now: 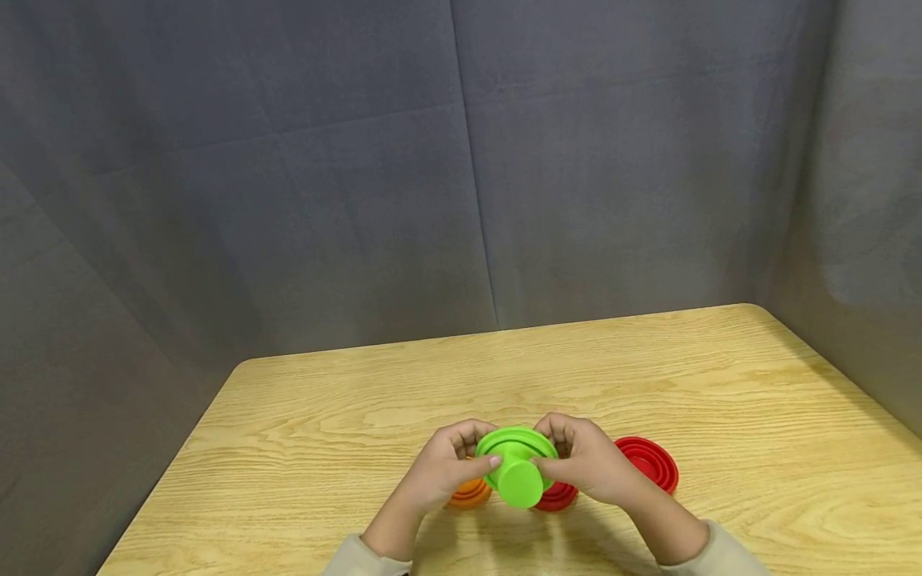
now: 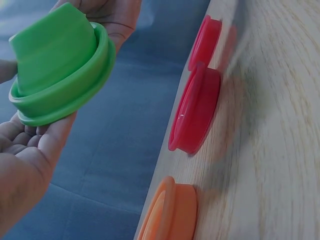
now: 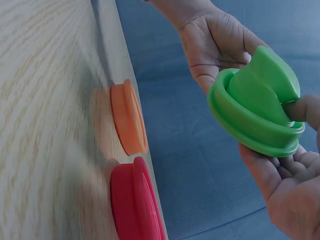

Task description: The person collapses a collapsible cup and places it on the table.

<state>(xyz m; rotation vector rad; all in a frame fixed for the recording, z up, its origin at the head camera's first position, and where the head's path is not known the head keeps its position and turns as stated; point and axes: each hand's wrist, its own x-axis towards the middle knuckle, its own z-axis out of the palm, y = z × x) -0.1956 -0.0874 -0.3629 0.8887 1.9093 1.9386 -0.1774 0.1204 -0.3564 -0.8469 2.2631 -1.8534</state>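
A green collapsible cup (image 1: 520, 485), its base pushed part way out of its ringed rim, is held above the table between both hands. My left hand (image 1: 441, 470) grips its left side, thumb on the base section and fingers around the rim. On the other side my right hand (image 1: 589, 462) grips it, its thumb (image 3: 305, 109) pressing into the cup's wall, which looks dented in the right wrist view. Below lie a flattened orange collapsible cup (image 1: 471, 494) and a flattened red one (image 1: 557, 498), both partly hidden by the hands and green cup.
A second red flattened cup (image 1: 651, 462) lies to the right of the right hand. All of these rest on a light wood-grain table (image 1: 346, 416). Grey-blue cloth (image 1: 360, 200) hangs behind the table and along its sides.
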